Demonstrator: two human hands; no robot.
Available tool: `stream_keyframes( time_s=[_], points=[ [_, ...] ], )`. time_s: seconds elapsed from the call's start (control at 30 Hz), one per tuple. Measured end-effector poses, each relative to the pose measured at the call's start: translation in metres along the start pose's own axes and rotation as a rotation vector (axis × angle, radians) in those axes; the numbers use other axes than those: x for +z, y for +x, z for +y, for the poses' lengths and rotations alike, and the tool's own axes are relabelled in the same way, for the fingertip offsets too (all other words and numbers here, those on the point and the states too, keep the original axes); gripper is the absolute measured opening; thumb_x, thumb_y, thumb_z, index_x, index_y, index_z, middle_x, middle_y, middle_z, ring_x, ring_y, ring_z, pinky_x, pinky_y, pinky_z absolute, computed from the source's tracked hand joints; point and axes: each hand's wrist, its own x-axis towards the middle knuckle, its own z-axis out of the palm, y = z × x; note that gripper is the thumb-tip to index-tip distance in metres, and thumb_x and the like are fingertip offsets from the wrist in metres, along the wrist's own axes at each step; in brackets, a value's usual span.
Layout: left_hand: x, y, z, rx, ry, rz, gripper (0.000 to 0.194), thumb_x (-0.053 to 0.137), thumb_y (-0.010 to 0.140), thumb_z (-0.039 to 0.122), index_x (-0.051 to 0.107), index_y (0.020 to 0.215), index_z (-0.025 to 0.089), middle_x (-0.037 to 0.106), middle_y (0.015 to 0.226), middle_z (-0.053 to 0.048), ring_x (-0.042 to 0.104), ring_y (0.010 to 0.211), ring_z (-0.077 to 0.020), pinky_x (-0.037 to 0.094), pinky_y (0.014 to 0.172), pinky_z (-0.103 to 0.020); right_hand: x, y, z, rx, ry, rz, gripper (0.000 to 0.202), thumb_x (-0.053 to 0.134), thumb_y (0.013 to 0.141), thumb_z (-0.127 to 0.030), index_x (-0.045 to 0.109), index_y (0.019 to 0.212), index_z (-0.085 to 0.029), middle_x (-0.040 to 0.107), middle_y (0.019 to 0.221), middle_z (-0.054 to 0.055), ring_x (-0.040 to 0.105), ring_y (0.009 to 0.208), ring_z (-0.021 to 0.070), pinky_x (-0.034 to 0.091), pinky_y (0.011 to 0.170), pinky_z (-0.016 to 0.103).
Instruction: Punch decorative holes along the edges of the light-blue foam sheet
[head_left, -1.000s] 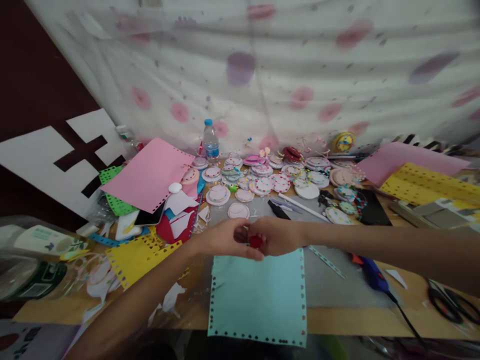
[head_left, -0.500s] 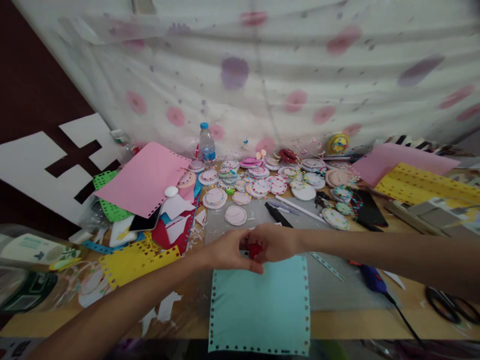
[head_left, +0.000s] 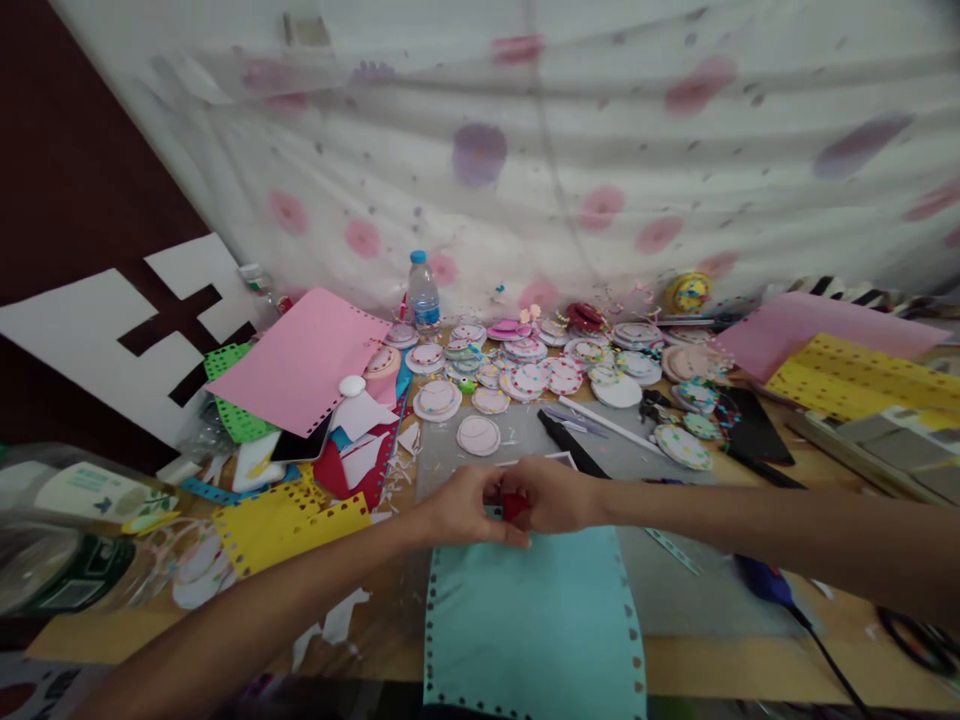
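A teal sheet (head_left: 534, 620) with punched holes along its edges lies at the table's front, its lower end past the edge. Over its top edge my right hand (head_left: 555, 495) has its fingers closed around a small red object (head_left: 514, 505). My left hand (head_left: 469, 508) meets it from the left, thumb and fingers curved around the same red piece; whether they press on it is hard to see. Just behind the hands are a white-edged piece (head_left: 562, 459) and a black pen-like tool (head_left: 571, 442) on the grey mat (head_left: 675, 610).
Many decorated round discs (head_left: 525, 380) cover the back, near a water bottle (head_left: 424, 292). Pink (head_left: 300, 360) and yellow sheets (head_left: 289, 525) lie left. On the right are a blue-handled tool with a cord (head_left: 763, 580) and scissors (head_left: 916, 640).
The view has shifted slightly, so most things sit a little further right and lower. The teal sheet's lower end reaches further down in view. Both hands keep nearly the same pose around the red object.
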Motion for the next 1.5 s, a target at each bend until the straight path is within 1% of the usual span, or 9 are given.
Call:
stream_keyframes(
  time_s=[0.13,0.3,0.43,0.6,0.77,0.87,1.03,1.3,1.5],
  points=[
    [-0.006,0.008,-0.009,-0.032,0.014,-0.046,0.037,0.080,0.058,0.016,0.067,0.092,0.017,0.072,0.091,-0.004,0.068,0.086,-0.0225,0.053,0.077,-0.030,-0.005,-0.001,0.001,0.031,-0.023,-0.010,0.006,0.063,0.062,-0.011,0.058,0.060,-0.012,0.044,0.054,-0.005,0.037,0.054,0.0081,0.027,0.049,0.021],
    [-0.018,-0.003,-0.004,-0.121,0.178,-0.062,0.061,0.083,0.055,0.027,0.062,0.112,0.017,0.069,0.111,-0.010,0.064,0.103,-0.0268,0.050,0.088,-0.036,-0.019,-0.010,0.003,-0.042,0.237,-0.132,0.020,0.068,0.071,-0.028,0.061,0.081,-0.012,0.049,0.064,-0.004,0.043,0.059,0.0091,0.035,0.055,0.021],
    [-0.021,-0.018,-0.002,-0.135,0.398,0.042,0.036,0.070,0.068,0.018,0.067,0.104,0.018,0.070,0.108,-0.008,0.064,0.100,-0.0268,0.048,0.088,-0.036,-0.027,-0.021,0.000,-0.030,0.476,-0.126,0.029,0.067,0.073,-0.038,0.060,0.086,-0.013,0.054,0.073,-0.002,0.048,0.065,0.0104,0.038,0.060,0.022],
    [-0.020,-0.026,0.005,-0.108,0.443,0.058,0.029,0.065,0.070,0.016,0.069,0.098,0.018,0.071,0.102,-0.005,0.064,0.096,-0.0237,0.048,0.085,-0.032,-0.027,-0.031,-0.004,0.040,0.798,0.015,0.029,0.067,0.073,-0.036,0.057,0.089,-0.015,0.058,0.081,0.000,0.053,0.069,0.0113,0.039,0.062,0.022],
    [-0.031,-0.060,0.015,-0.080,0.446,0.165,0.022,0.055,0.078,0.020,0.071,0.094,0.022,0.071,0.096,-0.001,0.064,0.094,-0.0210,0.046,0.086,-0.026,-0.017,-0.034,0.006,-0.014,0.654,0.125,0.033,0.057,0.066,-0.017,0.055,0.099,-0.016,0.057,0.082,0.000,0.052,0.071,0.0131,0.040,0.061,0.023],
    [-0.048,-0.090,0.001,-0.146,0.404,0.156,0.019,0.059,0.076,0.026,0.071,0.089,0.020,0.072,0.091,-0.001,0.064,0.089,-0.0210,0.047,0.081,-0.024,-0.004,-0.033,0.016,-0.090,0.286,0.165,0.029,0.049,0.065,-0.010,0.056,0.092,-0.016,0.055,0.079,0.001,0.050,0.070,0.0140,0.040,0.062,0.024],
    [-0.085,-0.123,-0.034,-0.177,0.374,0.453,0.030,0.055,0.080,0.040,0.069,0.090,0.016,0.072,0.092,-0.005,0.065,0.087,-0.0230,0.051,0.075,-0.027,0.011,-0.032,0.031,-0.162,-0.270,0.242,0.025,0.045,0.070,-0.007,0.055,0.091,-0.017,0.060,0.094,0.008,0.055,0.087,0.0207,0.040,0.080,0.033],
    [-0.141,-0.086,-0.058,-0.183,0.658,0.778,0.042,0.039,0.086,0.045,0.066,0.098,0.015,0.070,0.095,-0.010,0.063,0.091,-0.0233,0.048,0.084,-0.031,0.019,-0.028,0.038,-0.091,-0.295,0.354,0.034,0.045,0.073,-0.008,0.058,0.101,-0.021,0.062,0.101,0.006,0.056,0.095,0.0213,0.038,0.083,0.033],
    [-0.206,-0.072,-0.064,-0.400,0.968,0.938,0.041,0.057,0.070,0.040,0.061,0.095,0.008,0.061,0.099,-0.022,0.052,0.107,-0.0399,0.036,0.095,-0.047,0.021,-0.026,0.037,-0.086,-0.302,0.419,0.032,0.046,0.069,-0.008,0.058,0.096,-0.020,0.064,0.097,0.005,0.056,0.090,0.0201,0.036,0.079,0.031]
  ],
)
